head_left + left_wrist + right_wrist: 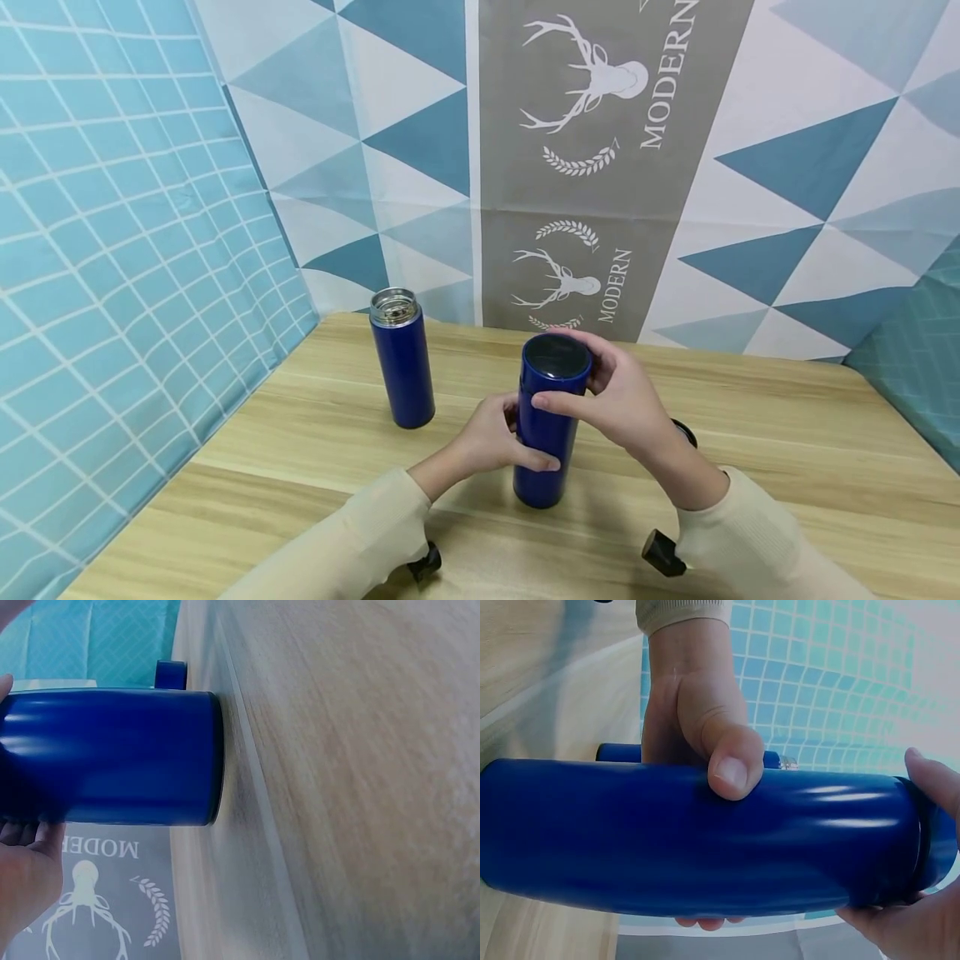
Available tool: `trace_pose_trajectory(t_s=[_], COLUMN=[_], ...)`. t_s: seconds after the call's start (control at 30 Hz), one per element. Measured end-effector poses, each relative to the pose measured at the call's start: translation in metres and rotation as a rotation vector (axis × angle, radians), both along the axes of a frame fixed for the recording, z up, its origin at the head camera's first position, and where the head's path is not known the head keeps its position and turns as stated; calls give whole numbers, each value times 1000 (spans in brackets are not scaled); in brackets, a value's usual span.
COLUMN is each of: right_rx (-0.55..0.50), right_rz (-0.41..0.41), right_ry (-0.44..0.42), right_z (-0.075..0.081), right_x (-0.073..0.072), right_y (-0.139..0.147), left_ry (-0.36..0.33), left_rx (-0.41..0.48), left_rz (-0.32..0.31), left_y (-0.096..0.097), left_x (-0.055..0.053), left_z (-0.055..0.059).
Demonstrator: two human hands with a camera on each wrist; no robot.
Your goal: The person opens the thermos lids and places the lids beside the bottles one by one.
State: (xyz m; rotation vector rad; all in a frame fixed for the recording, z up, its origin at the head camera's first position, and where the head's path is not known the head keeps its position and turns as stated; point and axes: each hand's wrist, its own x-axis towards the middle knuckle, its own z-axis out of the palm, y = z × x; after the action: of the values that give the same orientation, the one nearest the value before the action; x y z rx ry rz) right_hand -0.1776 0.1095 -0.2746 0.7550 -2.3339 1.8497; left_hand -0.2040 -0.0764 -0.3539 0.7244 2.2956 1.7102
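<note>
A dark blue thermos flask (546,433) with a black-topped lid (557,357) stands upright in front of me, its base right at the tabletop. My left hand (491,437) grips the flask's body, with the thumb across its near side, as the right wrist view also shows. Around the lid at the top curl the fingers and thumb of my right hand (618,392). In the right wrist view a narrow dark seam shows between lid and body (705,840). A second blue flask (405,367) stands to the left, lidless, its steel mouth bare.
Behind my right wrist lies a loose cap, mostly hidden in the head view; the left wrist view shows this blue cap (171,675) on the wooden table (300,500). A patterned cloth wall (420,167) rises behind the table, and a blue grid cloth (112,250) borders its left.
</note>
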Motion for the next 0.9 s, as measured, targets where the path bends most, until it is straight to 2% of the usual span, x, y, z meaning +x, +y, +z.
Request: trace_pose_trajectory(t_s=[0.3,0.5,0.9], right_rx=[21,23,31], right_rz=[55,119,258], right_ry=[28,7,32], right_z=[-1,1,0], right_x=[-5,-10,-20], right_y=[6,10,17], left_ry=[-36,-20,-11], left_rx=[12,7,2], left_rz=[-5,-12,-12], left_y=[1,1,1], left_x=[1,0,0], left_z=[-3,-1,-1])
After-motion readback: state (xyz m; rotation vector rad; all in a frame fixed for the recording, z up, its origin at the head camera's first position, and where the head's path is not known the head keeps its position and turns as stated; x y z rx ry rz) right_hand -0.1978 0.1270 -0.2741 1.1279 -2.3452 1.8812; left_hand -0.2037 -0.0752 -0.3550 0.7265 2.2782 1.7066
